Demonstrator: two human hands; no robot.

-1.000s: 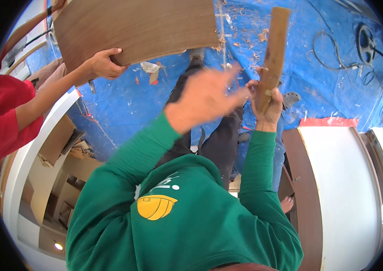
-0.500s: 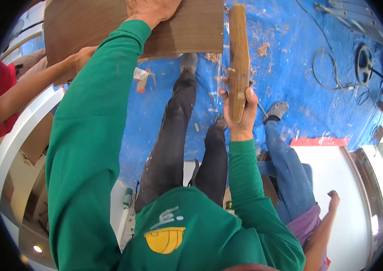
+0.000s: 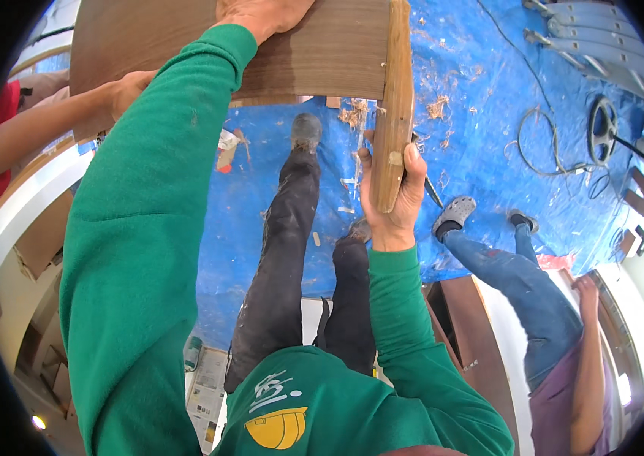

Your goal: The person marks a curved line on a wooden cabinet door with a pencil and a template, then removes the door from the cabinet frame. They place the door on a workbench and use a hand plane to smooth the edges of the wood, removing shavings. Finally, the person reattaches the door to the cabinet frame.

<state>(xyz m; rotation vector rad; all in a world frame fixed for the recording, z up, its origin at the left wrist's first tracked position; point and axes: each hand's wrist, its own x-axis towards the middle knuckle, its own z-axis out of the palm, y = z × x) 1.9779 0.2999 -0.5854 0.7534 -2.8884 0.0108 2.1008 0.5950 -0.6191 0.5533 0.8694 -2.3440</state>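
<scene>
Over shavings-strewn tarp (image 3: 246, 220), R fingers (image 3: 414, 169) clamped on wood bar (image 3: 395, 99), L hand (image 3: 262, 15) fingers unclear, co-worker's hand (image 3: 129, 87) at panel (image 3: 147, 42)

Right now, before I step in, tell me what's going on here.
The green-sleeved person's left grip is on a brown wood-grain panel; a co-worker's grip is at the same panel, further left. The right grip holds a long wooden block along the panel's right edge; whether they touch is unclear. Below lies a blue tarp.
</scene>
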